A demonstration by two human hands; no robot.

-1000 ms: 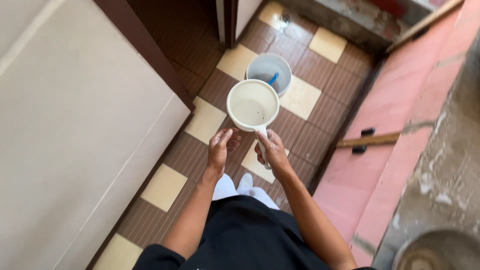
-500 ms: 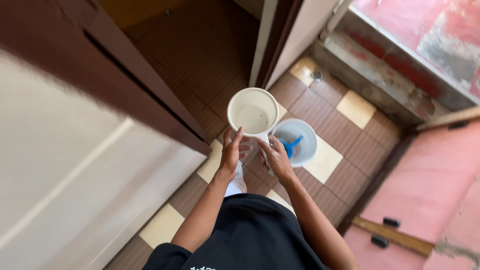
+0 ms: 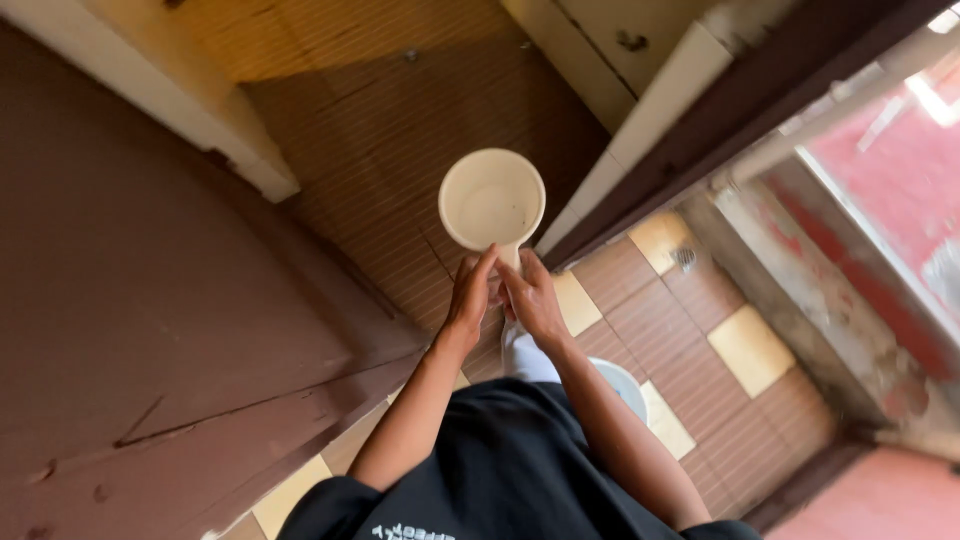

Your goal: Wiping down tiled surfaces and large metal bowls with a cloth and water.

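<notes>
Two hands meet on the short handle of a cream plastic dipper [image 3: 492, 203], and that handle is almost wholly covered by them, so its shape and length cannot be made out. The left hand [image 3: 468, 298] wraps the handle from the left with its fingers closed around it; the right hand [image 3: 532, 300] presses in from the other side, fingers folded over the same spot, the two hands touching. Whether the dipper's bowl holds any liquid is hard to tell: its inside looks pale and even. Below the dipper, a white bucket [image 3: 625, 385] shows only as a sliver of rim, the rest hidden behind the right forearm and the black shirt [image 3: 500, 475]. A white shoe [image 3: 525, 355] peeks out just beneath the hands.

Left of the dipper a dark brown door [image 3: 170, 330] fills the view, its edge close to the left forearm. Right of the dipper a white door frame [image 3: 640, 130] runs diagonally, just beside the bowl's rim. Beyond the dipper, ribbed brown floor [image 3: 380, 130] lies open. Both arms reach forward from the body, elbows bent, wrists close together, holding the dipper level at about waist height.
</notes>
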